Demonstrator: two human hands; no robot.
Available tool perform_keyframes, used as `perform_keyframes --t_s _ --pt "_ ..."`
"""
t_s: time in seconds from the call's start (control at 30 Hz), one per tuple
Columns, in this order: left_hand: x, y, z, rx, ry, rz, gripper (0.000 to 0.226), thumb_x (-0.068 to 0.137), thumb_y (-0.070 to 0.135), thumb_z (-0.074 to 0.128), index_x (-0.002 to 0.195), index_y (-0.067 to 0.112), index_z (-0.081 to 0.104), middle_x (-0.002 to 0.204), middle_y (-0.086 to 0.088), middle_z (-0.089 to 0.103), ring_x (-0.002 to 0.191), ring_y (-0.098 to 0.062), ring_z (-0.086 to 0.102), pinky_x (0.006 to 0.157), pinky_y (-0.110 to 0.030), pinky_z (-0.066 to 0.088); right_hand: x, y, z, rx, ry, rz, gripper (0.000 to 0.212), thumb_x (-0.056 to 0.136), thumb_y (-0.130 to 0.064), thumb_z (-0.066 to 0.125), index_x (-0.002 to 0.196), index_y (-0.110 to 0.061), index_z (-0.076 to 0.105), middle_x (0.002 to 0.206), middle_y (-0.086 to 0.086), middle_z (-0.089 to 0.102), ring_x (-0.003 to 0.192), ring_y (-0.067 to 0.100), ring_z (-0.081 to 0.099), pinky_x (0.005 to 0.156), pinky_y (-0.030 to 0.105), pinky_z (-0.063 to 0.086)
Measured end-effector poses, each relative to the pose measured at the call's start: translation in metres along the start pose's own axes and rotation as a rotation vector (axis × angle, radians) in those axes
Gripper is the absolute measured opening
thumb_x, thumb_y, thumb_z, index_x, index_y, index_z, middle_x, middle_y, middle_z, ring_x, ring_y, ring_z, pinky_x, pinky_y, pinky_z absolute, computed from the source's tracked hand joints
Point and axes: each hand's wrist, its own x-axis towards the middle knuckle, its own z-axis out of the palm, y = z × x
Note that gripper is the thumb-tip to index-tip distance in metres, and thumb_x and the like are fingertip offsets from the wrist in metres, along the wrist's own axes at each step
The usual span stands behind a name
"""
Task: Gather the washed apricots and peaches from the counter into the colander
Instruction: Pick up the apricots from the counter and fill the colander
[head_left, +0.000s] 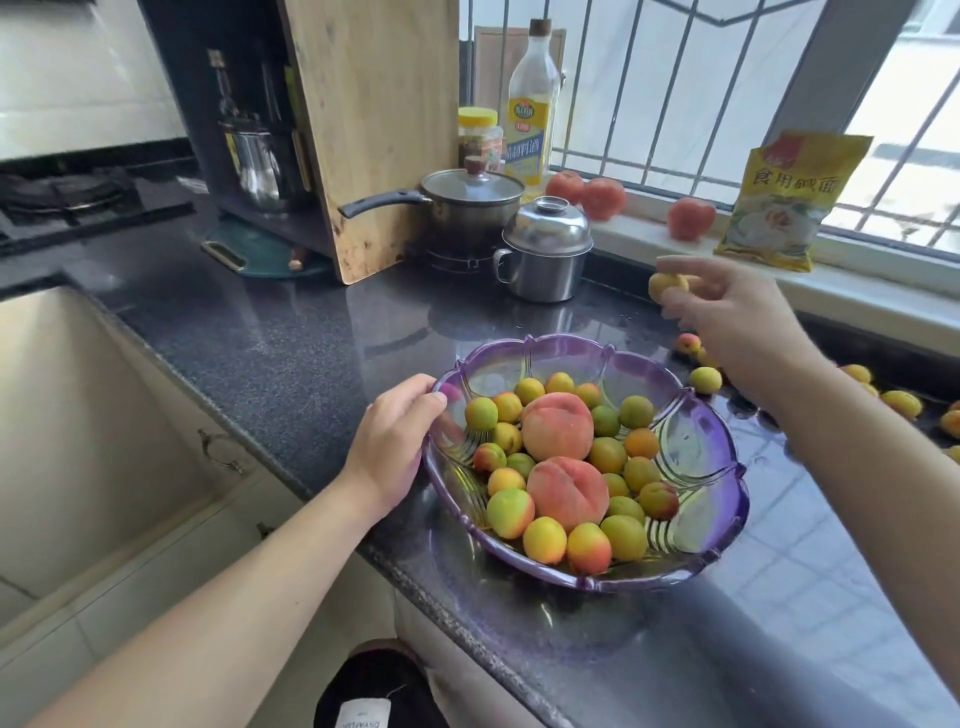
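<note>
Fruit fills the purple see-through colander (717, 525) on the dark counter (311, 353): two big pink peaches (557, 426) sit among many small yellow, green and orange apricots (544, 539). More apricots lie loose on the counter (705, 380) to the right. A yellow bag (789, 200) on the sill reads 食用碱面. The left hand (389, 441) grips the colander's rim. The right hand (727, 322), raised above the counter, pinches one apricot (666, 284) in its fingertips.

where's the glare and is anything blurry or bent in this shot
Head view: window daylight glares off the dark counter right of the bowl; the right hand holding an apricot is slightly motion-blurred; wide-angle distortion bends the window bars.
</note>
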Motion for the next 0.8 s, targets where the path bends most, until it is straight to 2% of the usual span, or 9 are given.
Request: perform_keyframes --t_s 0.07,0.13,0.23,0.33,0.4,0.53,0.67,0.8 --pt "0.0 0.0 -0.001 0.008 -0.002 0.002 0.035 0.084 0.054 0.047 0.081 0.029 0.071 0.077 -0.003 0.072 0.083 -0.028 0.065 0.086 -0.057 0.049 -0.015 -0.015 0.005 0.171 -0.146 0.066 0.031 0.09 -0.018 0.073 0.12 -0.029 0.07 0.104 0.003 0.074 0.086 0.014 0.069 0.088 0.037 0.058" --pt "-0.001 0.0 -0.001 0.011 -0.007 0.005 0.035 0.085 0.054 0.047 0.081 0.03 0.071 0.077 0.0 0.071 0.082 -0.027 0.064 0.086 -0.058 0.049 -0.028 -0.023 0.015 0.222 -0.257 0.086 0.032 0.085 -0.013 0.078 0.113 -0.027 0.07 0.106 0.006 0.073 0.084 0.014 0.071 0.088 0.039 0.06" --pt "-0.001 0.0 -0.001 0.014 -0.006 0.001 0.036 0.086 0.054 0.047 0.082 0.029 0.072 0.08 -0.003 0.072 0.086 -0.031 0.067 0.087 -0.06 0.051 -0.046 -0.036 0.034 0.12 -0.355 0.038 0.031 0.086 -0.009 0.077 0.111 -0.022 0.066 0.105 0.006 0.067 0.077 0.014 0.073 0.076 0.027 0.061" --pt "-0.001 0.0 -0.001 0.019 -0.004 -0.008 0.038 0.085 0.055 0.047 0.084 0.027 0.073 0.081 -0.006 0.072 0.089 -0.034 0.067 0.088 -0.06 0.051 -0.057 -0.043 0.054 -0.046 -0.468 -0.053 0.028 0.087 -0.013 0.075 0.111 -0.025 0.066 0.107 0.0 0.064 0.082 0.016 0.074 0.081 0.037 0.062" --pt "-0.001 0.0 -0.001 0.011 -0.007 -0.004 0.036 0.084 0.054 0.047 0.081 0.027 0.072 0.078 -0.002 0.071 0.084 -0.029 0.066 0.086 -0.057 0.051 -0.062 -0.045 0.066 -0.164 -0.538 -0.162 0.024 0.087 -0.022 0.075 0.11 -0.028 0.068 0.107 -0.011 0.065 0.086 0.009 0.071 0.083 0.035 0.06" --pt "-0.001 0.002 0.0 -0.002 -0.016 0.001 0.033 0.083 0.053 0.047 0.074 0.028 0.068 0.071 0.007 0.065 0.075 -0.016 0.059 0.077 -0.046 0.046 -0.066 -0.047 0.091 -0.403 -0.568 -0.392 0.022 0.087 -0.026 0.075 0.109 -0.026 0.071 0.1 -0.014 0.068 0.089 0.006 0.063 0.083 0.031 0.054" --pt "-0.002 0.001 0.0 -0.011 -0.023 0.009 0.033 0.086 0.051 0.048 0.071 0.027 0.064 0.068 0.008 0.063 0.072 -0.015 0.057 0.074 -0.045 0.044 -0.066 -0.043 0.114 -0.46 -0.554 -0.508 0.025 0.087 -0.023 0.074 0.111 -0.024 0.07 0.101 -0.009 0.061 0.09 0.01 0.054 0.081 0.027 0.047" --pt "-0.002 0.001 0.0 -0.001 -0.013 0.009 0.035 0.082 0.054 0.048 0.069 0.024 0.059 0.066 0.009 0.059 0.07 -0.013 0.052 0.072 -0.042 0.04 -0.068 -0.039 0.123 -0.528 -0.52 -0.628 0.026 0.089 -0.023 0.068 0.114 -0.023 0.068 0.106 -0.004 0.06 0.1 0.02 0.057 0.083 0.036 0.049"
